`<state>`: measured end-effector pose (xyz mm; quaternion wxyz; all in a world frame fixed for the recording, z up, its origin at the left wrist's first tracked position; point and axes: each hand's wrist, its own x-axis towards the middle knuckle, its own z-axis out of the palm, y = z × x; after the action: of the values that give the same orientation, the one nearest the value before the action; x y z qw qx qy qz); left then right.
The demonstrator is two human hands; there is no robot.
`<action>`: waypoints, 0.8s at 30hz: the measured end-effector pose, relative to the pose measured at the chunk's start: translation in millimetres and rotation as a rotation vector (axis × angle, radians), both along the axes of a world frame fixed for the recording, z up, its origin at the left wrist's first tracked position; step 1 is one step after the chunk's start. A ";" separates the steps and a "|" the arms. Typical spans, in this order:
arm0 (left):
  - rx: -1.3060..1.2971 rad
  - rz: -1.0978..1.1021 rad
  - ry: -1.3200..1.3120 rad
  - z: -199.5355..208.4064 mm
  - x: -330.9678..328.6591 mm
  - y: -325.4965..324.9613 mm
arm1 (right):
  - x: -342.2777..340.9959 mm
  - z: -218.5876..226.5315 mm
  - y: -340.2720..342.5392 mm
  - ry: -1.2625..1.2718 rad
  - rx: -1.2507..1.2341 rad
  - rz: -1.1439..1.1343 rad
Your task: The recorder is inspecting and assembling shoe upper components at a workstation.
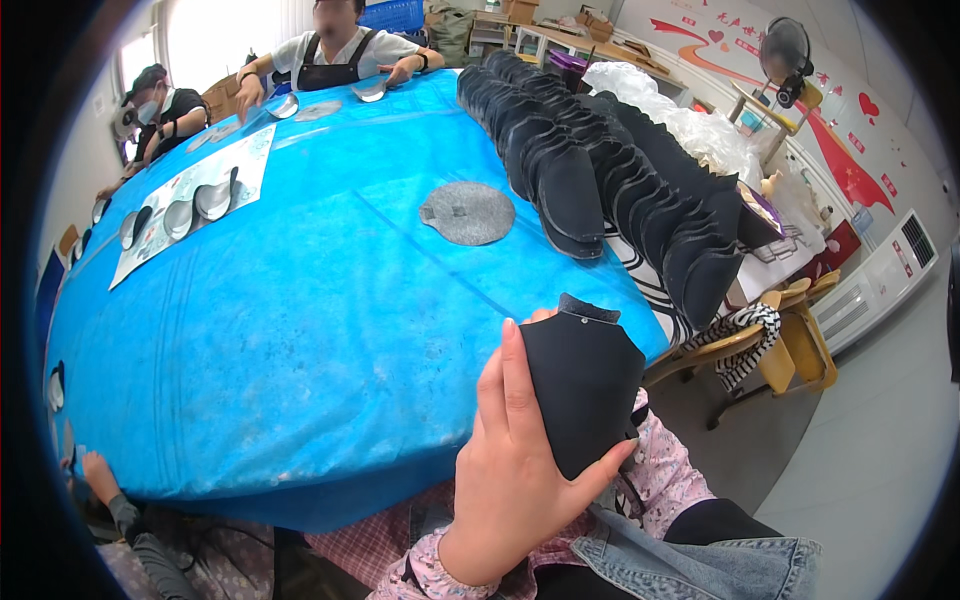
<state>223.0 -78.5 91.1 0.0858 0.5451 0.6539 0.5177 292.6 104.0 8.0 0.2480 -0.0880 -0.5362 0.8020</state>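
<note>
My left hand (518,440) grips a black bust-shaped panel (585,375) near the table's front right edge. Its fingers lie along the panel's left side and its thumb presses the lower right edge. At the panel's top sits a short grey flap (588,308) with a small shiny dot below it. The pink flowered right sleeve (668,465) reaches up behind the panel; my right hand itself is mostly hidden there, so its fingers do not show. Farther off, a flat grey felt-like piece (467,213) rests on the blue table cover (330,350).
Long overlapping rows of black panels (560,180) stand at the right. White sheeting (660,105) lies beyond them. Silvery curved pieces (213,200) rest on a printed sheet (190,205) at the left. Co-workers (345,50) sit around the far and left edges. A yellow chair (800,350) stands right.
</note>
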 end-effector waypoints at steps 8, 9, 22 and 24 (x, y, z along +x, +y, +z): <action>-0.002 -0.003 -0.008 3.8 -1.4 -2.4 | -1.5 14.8 -12.9 -0.052 0.134 -0.094; -0.003 -0.004 -0.012 4.3 -1.3 -2.5 | -1.2 14.9 -12.9 -0.053 0.134 -0.094; 0.004 -0.009 -0.009 4.5 -3.2 -2.5 | -2.0 13.1 -10.0 -0.041 0.050 -0.022; 0.017 -0.013 -0.014 4.4 -2.6 -2.6 | -2.1 14.5 -10.8 -0.020 0.016 0.009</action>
<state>220.4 -81.1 95.5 0.0888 0.5465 0.6452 0.5265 290.5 93.2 22.5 0.2397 -0.0918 -0.5457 0.7977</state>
